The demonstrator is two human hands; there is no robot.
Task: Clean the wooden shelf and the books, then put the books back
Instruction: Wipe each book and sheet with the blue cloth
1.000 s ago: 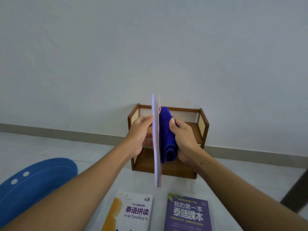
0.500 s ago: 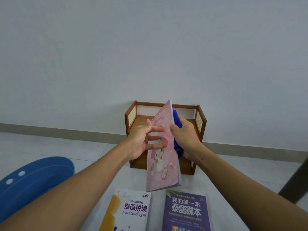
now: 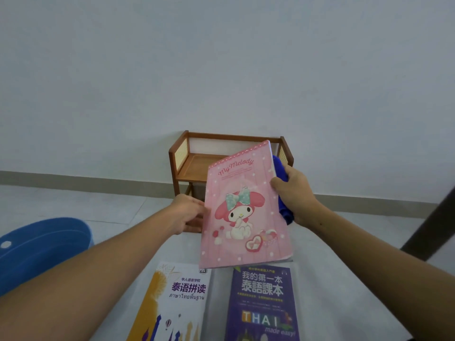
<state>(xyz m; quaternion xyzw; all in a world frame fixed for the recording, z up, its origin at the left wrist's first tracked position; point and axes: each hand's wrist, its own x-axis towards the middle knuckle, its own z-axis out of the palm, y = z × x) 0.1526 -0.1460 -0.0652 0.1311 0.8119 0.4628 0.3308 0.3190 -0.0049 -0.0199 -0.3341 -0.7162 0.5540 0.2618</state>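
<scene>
A pink My Melody notebook (image 3: 243,207) is held up in the air with its front cover facing me. My right hand (image 3: 295,193) grips its right edge, thumb on the cover, together with a blue cloth (image 3: 283,188) bunched behind the book. At the book's left edge is my left hand (image 3: 188,212), its fingertips hidden behind the cover. Behind the notebook stands the small wooden shelf (image 3: 187,158) against the wall, with no books on its visible part. On the floor lie a white and yellow Thai book (image 3: 177,301) and a purple Thai book (image 3: 263,303).
A blue plastic basin (image 3: 41,252) sits on the floor at the left. A dark slanted leg (image 3: 433,217) crosses the right edge. The white wall and its grey baseboard (image 3: 86,183) run behind the shelf.
The notebook turned from edge-on to cover facing me and tilted flatter. My left hand slid off the cover to its left edge. My right hand kept its hold on book and cloth.
</scene>
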